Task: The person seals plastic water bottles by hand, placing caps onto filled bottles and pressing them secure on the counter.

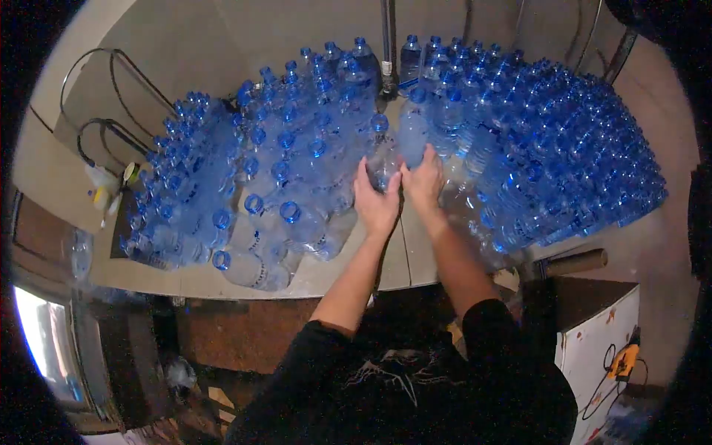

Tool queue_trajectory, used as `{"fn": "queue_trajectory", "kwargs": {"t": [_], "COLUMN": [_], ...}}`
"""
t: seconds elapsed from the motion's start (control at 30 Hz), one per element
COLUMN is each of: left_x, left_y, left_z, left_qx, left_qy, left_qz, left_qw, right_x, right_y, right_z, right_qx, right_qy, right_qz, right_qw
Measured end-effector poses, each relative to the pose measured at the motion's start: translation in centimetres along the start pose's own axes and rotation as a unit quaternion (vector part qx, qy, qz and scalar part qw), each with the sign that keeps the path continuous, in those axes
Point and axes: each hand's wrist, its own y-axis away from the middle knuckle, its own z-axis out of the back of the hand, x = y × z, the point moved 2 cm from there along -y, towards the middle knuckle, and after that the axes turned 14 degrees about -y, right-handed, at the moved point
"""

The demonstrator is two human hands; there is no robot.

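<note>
My left hand [377, 202] is wrapped round the lower part of a clear plastic bottle [381, 152] with a blue neck ring, standing upright near the middle of the table. Just to its right, my right hand [423, 182] has thumb and fingers on either side of another bottle [413, 130], bluish and also upright. The two hands are close together, thumbs almost meeting. Left of them stands a block of blue-necked bottles [297, 159], with a few larger ones at its front. On the right is a dense mass of similar bottles [549, 148].
Another cluster of bottles [182, 185] fills the table's left side. The table's front edge [400, 285] runs before my body. A dark post [388, 52] rises behind the bottles. Black cables [115, 122] hang at back left. A white cabinet [602, 348] with an orange tool [624, 363] stands right.
</note>
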Motion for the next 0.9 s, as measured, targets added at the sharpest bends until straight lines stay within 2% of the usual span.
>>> {"fn": "queue_trajectory", "kwargs": {"t": [0.1,0.3,0.4,0.43,0.53,0.57,0.67,0.77,0.8,0.83,0.9], "left_x": [-0.2,-0.5,0.3,0.5,0.5,0.3,0.2,0.2,0.2,0.0,-0.3], "left_y": [0.0,-0.3,-0.2,-0.1,0.0,0.1,-0.1,-0.2,-0.1,-0.1,-0.2], "left_z": [0.2,0.4,-0.1,-0.3,0.0,-0.2,0.1,0.4,0.5,0.7,1.0], "left_qx": [-0.013,0.015,-0.001,-0.037,0.004,0.001,-0.009,-0.012,-0.01,-0.007,0.004], "left_qy": [-0.008,-0.034,-0.024,-0.031,-0.009,-0.012,-0.027,-0.043,-0.04,-0.037,-0.023], "left_qz": [-0.017,0.014,-0.004,-0.033,0.002,-0.004,-0.009,-0.021,-0.016,-0.012,0.004], "left_qw": [1.0,0.999,1.0,0.998,1.0,1.0,1.0,0.999,0.999,0.999,1.0], "right_x": [0.1,0.0,0.1,-0.1,0.5,0.7,1.0,1.6,1.8,1.6,0.7], "right_y": [0.0,-0.1,-0.1,-0.1,0.0,-0.2,-0.2,0.1,-0.1,-0.1,-0.1], "right_z": [0.1,-0.2,-1.0,-1.3,-0.7,-0.4,-0.3,-0.2,0.0,-0.2,-0.8], "right_qx": [0.002,-0.008,-0.022,-0.03,-0.028,-0.003,-0.021,-0.02,-0.015,-0.05,-0.044], "right_qy": [0.014,0.018,0.025,0.027,-0.005,-0.001,0.013,0.0,0.0,0.025,0.027], "right_qz": [0.003,0.023,0.004,-0.004,-0.021,-0.038,-0.008,-0.031,-0.039,-0.001,-0.012], "right_qw": [1.0,1.0,0.999,0.999,0.999,0.999,1.0,0.999,0.999,0.998,0.999]}}
